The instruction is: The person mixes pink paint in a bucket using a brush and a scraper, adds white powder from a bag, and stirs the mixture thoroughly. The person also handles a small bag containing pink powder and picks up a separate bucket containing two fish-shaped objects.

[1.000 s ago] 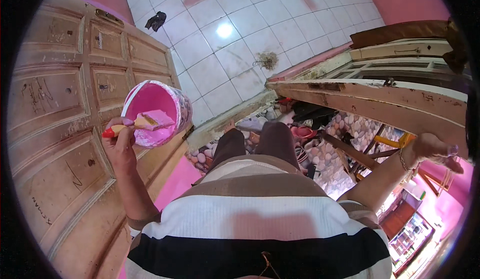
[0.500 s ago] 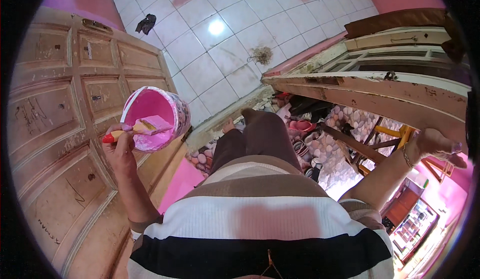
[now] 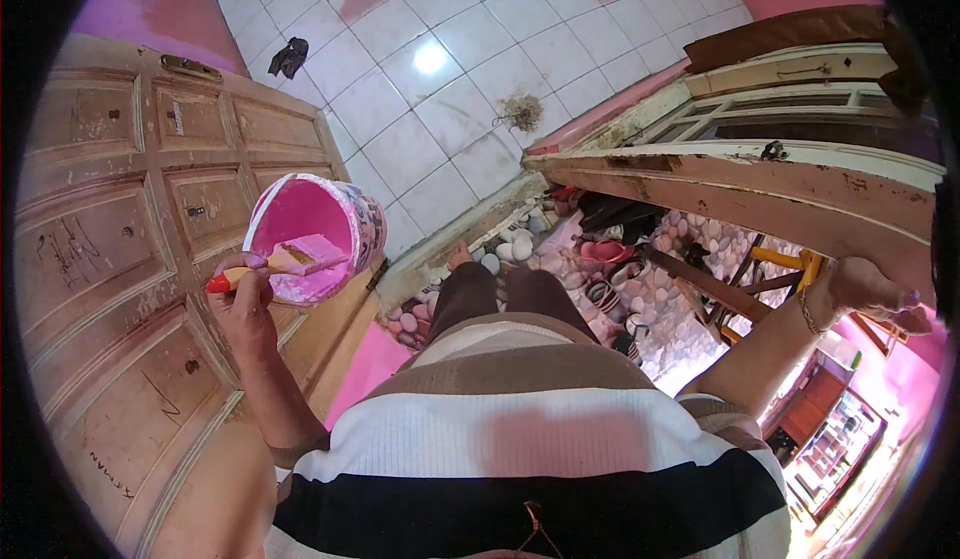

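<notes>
Left hand (image 3: 243,304) grips pink paint bucket (image 3: 315,237) w/ brush (image 3: 285,261).

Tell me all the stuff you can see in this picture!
Paint bucket: one, pink inside, held up at the left.
Paintbrush: one, red-tipped handle, bristles pink, lying across the bucket's mouth.
Wooden door: one, bare brown panels, far left.
Floor tiles: many, white, top middle.
Dark rag: one, on the tiles, upper left.
Door frame: one, worn cream and pink, right.
Sandals: a few, pink and dark, on pebbled floor below.
Striped shirt: one, white, brown, black, bottom.
Left hand: grips bucket and brush.
Right hand: rests on the frame.
</notes>
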Tool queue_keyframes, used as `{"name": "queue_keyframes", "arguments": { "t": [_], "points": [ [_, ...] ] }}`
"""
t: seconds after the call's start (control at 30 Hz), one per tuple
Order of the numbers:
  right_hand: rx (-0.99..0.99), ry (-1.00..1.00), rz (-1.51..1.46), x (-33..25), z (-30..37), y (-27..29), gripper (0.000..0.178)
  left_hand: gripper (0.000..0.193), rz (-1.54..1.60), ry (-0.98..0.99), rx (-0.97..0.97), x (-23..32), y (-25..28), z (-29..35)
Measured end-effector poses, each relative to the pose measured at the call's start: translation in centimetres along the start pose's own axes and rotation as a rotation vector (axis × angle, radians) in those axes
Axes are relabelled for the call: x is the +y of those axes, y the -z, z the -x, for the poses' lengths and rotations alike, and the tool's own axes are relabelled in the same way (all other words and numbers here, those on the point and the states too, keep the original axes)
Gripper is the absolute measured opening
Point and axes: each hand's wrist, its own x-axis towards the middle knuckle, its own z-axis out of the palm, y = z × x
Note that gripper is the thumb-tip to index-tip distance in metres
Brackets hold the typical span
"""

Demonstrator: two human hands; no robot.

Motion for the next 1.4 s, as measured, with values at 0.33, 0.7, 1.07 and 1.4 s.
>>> {"name": "queue_keyframes", "arguments": {
  "t": [0.33,0.7,1.07,1.4],
  "points": [
    [-0.056,-0.169,0.010,-4.0,0.3,-0.8,0.076,0.013,-0.002,0.058,0.013,-0.7,0.1,-0.7],
    [0.073,-0.087,0.076,-2.5,-0.2,-0.8,0.078,0.013,0.035,0.061,0.011,-0.9,-1.2,-1.5],
    [0.047,-0.197,-0.037,-2.9,0.6,-1.0,0.071,0.014,0.023,0.039,-0.046,0.2,-2.7,-2.3],
    [0.007,-0.358,0.127,-2.9,0.9,-0.2,0.066,0.012,-0.010,0.082,-0.076,-1.1,-4.9,-3.5]
  ]
}}
